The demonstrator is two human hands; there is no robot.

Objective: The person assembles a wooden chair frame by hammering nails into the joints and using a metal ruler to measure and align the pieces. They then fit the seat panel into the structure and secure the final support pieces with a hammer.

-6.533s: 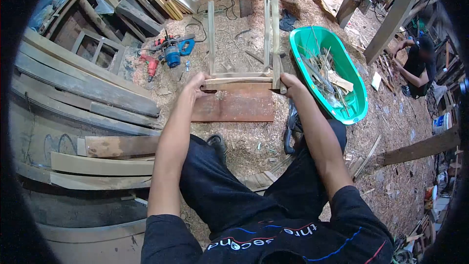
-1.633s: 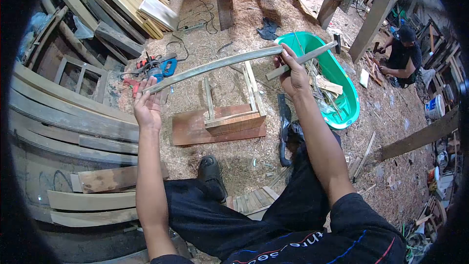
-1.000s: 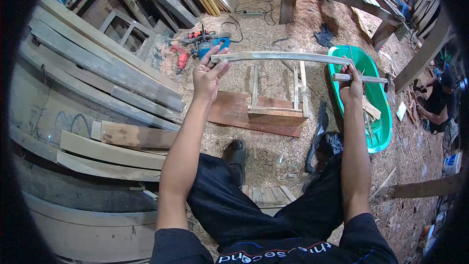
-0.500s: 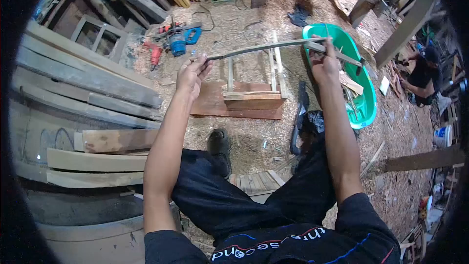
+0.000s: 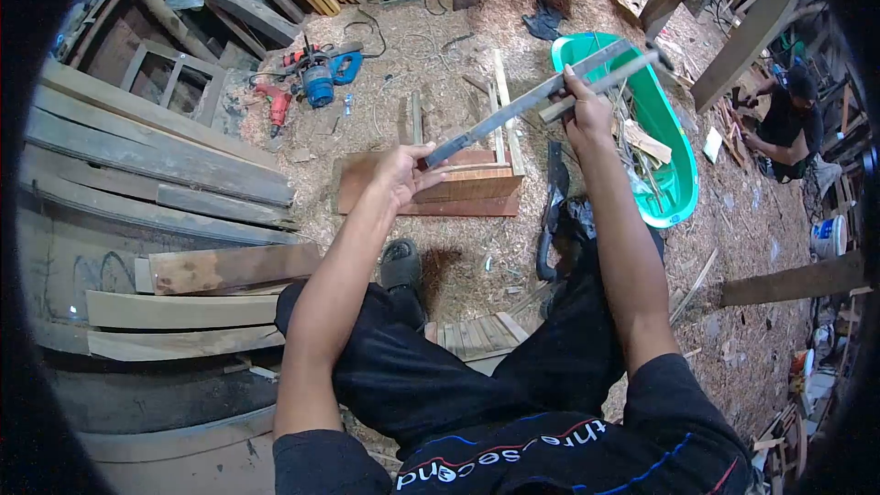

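A long flat grey strip (image 5: 518,108) slants up to the right between my two hands. My left hand (image 5: 403,174) grips its lower end, thumb on top. My right hand (image 5: 587,115) holds the strip farther up, together with a hammer (image 5: 619,76) whose head points to the upper right. Below the strip, a reddish-brown board (image 5: 367,185) lies on the floor, with a narrower wooden piece (image 5: 467,188) on it and thin slats (image 5: 502,96) reaching away. The green tub (image 5: 678,142) behind my right hand contains wood scraps.
Power tools, one blue (image 5: 318,87) and one red (image 5: 275,105), lie at the upper left. Stacked planks (image 5: 156,170) line the left side. A saw (image 5: 553,206) is beside my right leg. Another person (image 5: 790,124) crouches at the far right near a wooden post (image 5: 747,46).
The strip has turned from nearly level and edge-on to a slant with its flat face showing. My left hand has moved right and down, and the hammer has swung upward.
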